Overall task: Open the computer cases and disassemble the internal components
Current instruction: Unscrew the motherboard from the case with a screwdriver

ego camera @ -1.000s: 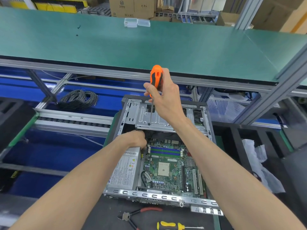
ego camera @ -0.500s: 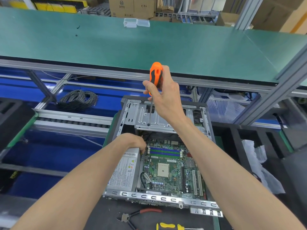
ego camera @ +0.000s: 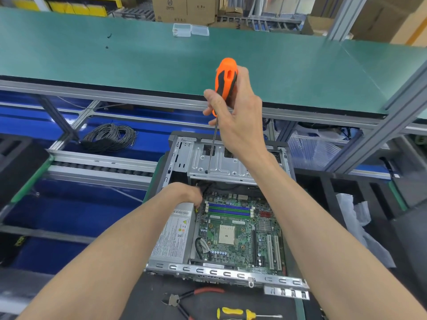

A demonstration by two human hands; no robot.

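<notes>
An open computer case (ego camera: 231,274) lies in front of me with its green motherboard (ego camera: 233,234) and grey power supply (ego camera: 173,236) showing. My right hand (ego camera: 235,118) grips an orange and black screwdriver (ego camera: 225,82) held upright, its tip resting on the metal drive bracket (ego camera: 221,165) at the case's far end. My left hand (ego camera: 187,195) reaches down into the case beside the power supply, at the motherboard's left edge. Its fingers are curled and hidden, so what they touch does not show.
Red-handled cutters (ego camera: 184,299) and a yellow screwdriver (ego camera: 240,314) lie on the dark mat in front of the case. A green shelf (ego camera: 138,56) with a clear plastic box (ego camera: 182,30) spans above. A coil of cable (ego camera: 109,137) lies left on blue bins.
My right hand and the screwdriver shifted slightly, with the tip staying on the drive bracket. My left hand stays low inside the case.
</notes>
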